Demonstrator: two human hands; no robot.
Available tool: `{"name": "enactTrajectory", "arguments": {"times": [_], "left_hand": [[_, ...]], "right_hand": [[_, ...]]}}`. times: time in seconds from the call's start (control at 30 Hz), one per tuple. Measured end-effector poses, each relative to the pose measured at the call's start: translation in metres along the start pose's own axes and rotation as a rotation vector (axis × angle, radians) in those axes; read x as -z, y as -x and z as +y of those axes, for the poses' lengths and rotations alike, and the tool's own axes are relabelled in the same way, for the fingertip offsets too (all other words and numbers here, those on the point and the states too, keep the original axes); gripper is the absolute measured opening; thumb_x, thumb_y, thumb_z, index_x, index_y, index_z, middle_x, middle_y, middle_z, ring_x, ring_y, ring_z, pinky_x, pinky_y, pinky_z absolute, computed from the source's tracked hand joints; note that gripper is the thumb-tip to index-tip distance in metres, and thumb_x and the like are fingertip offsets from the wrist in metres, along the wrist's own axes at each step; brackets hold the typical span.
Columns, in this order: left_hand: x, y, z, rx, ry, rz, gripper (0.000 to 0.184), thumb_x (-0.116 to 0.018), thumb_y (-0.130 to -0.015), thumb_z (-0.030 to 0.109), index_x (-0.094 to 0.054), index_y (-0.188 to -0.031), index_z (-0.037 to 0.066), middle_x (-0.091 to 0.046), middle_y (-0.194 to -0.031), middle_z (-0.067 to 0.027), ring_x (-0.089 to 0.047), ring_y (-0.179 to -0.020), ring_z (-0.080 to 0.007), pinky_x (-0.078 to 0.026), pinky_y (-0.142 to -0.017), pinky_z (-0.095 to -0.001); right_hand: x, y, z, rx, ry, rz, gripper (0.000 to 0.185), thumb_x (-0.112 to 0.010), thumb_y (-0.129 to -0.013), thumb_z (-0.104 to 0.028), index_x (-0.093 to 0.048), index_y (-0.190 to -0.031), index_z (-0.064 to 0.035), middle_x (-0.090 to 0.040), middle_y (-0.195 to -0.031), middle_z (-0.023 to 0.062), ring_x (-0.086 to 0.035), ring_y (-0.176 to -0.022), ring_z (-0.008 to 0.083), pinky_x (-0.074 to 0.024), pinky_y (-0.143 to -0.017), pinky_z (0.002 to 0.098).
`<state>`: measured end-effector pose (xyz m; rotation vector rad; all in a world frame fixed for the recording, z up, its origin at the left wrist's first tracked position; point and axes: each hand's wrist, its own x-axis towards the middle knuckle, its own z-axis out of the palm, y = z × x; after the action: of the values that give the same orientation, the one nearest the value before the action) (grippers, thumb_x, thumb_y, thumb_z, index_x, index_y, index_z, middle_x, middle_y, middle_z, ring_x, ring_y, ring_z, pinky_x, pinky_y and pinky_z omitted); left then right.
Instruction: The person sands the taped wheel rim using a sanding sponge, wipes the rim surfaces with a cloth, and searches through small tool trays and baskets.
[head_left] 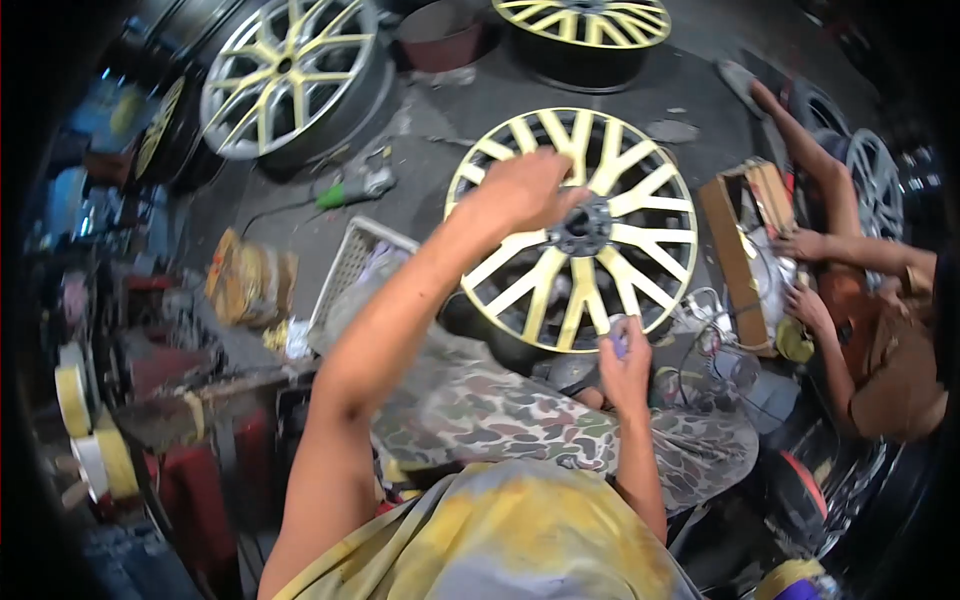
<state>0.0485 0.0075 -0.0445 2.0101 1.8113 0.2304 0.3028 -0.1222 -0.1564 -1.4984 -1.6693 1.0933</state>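
A car wheel rim with pale yellow, Y-shaped spokes and a dark hub lies in front of my knees. Over its upper left spokes, beside the hub, is my left hand; its thumb stands apart from its bent fingers, nothing shows in it, and the fingertips are partly hidden. At the rim's near edge, my right hand pinches a small purple pad against the end of a spoke. Camouflage cloth covers my legs just below the rim.
More wheels stand behind: a silver-yellow one and a yellow one. A green angle grinder lies left, near a pale plastic basket. At right, another person's hands are at a cardboard box.
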Motion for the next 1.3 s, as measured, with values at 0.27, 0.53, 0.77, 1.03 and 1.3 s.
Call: {"name": "enactTrajectory", "arguments": {"times": [0.27, 0.53, 0.77, 1.03, 1.3], "left_hand": [[0.114, 0.179, -0.074, 0.141, 0.256, 0.199, 0.041, -0.059, -0.099, 0.038, -0.065, -0.109, -0.002, -0.067, -0.083, -0.0149, -0.057, -0.069, -0.0238, -0.048, -0.068, -0.0367], [-0.041, 0.365, -0.179, 0.618, 0.21, -0.128, 0.035, -0.055, -0.099, 0.032, -0.067, -0.097, -0.001, -0.065, -0.089, -0.0274, -0.062, -0.089, -0.0477, -0.05, -0.077, -0.05], [-0.203, 0.509, -0.164, 1.112, 0.404, -0.711, 0.045, -0.065, -0.089, 0.039, -0.071, -0.105, -0.002, -0.069, -0.11, -0.0253, -0.068, -0.103, -0.0382, -0.053, -0.089, -0.0457], [-0.349, 0.539, -0.151, 1.758, 0.5, 0.182, 0.089, -0.078, -0.071, 0.061, -0.059, -0.128, -0.005, -0.062, -0.128, -0.0282, -0.057, -0.124, -0.041, -0.046, -0.104, -0.0447], [-0.373, 0.564, -0.184, 1.526, 0.681, 0.465, 0.036, -0.073, -0.086, 0.033, -0.073, -0.099, 0.0, -0.074, -0.099, -0.0171, -0.071, -0.089, -0.03, -0.054, -0.083, -0.0422]], "right_hand": [[-0.002, 0.007, 0.003, -0.011, 0.087, -0.133, 0.01, -0.055, -0.084, 0.001, -0.047, -0.09, -0.0024, -0.048, -0.08, 0.0096, -0.045, -0.073, 0.0193, -0.0421, -0.066, 0.0344], [0.025, -0.002, -0.007, 0.057, 0.289, -0.215, 0.011, -0.053, -0.085, 0.0, -0.046, -0.095, 0.0021, -0.045, -0.084, 0.0108, -0.043, -0.08, 0.0219, -0.0417, -0.077, 0.034], [-0.001, -0.012, -0.038, 0.125, 0.391, -0.384, 0.012, -0.054, -0.087, 0.002, -0.043, -0.091, 0.0003, -0.04, -0.083, 0.0066, -0.038, -0.077, 0.0161, -0.0375, -0.07, 0.029], [-0.019, -0.001, -0.051, 0.205, 0.42, -0.467, 0.014, -0.056, -0.085, 0.002, -0.043, -0.09, 0.0005, -0.041, -0.076, 0.0099, -0.038, -0.07, 0.022, -0.0383, -0.066, 0.0345], [0.004, 0.032, -0.067, 0.269, 0.486, -0.352, 0.014, -0.058, -0.085, 0.0, -0.044, -0.09, 0.0011, -0.042, -0.074, 0.0108, -0.039, -0.07, 0.0226, -0.039, -0.067, 0.0351]]}}
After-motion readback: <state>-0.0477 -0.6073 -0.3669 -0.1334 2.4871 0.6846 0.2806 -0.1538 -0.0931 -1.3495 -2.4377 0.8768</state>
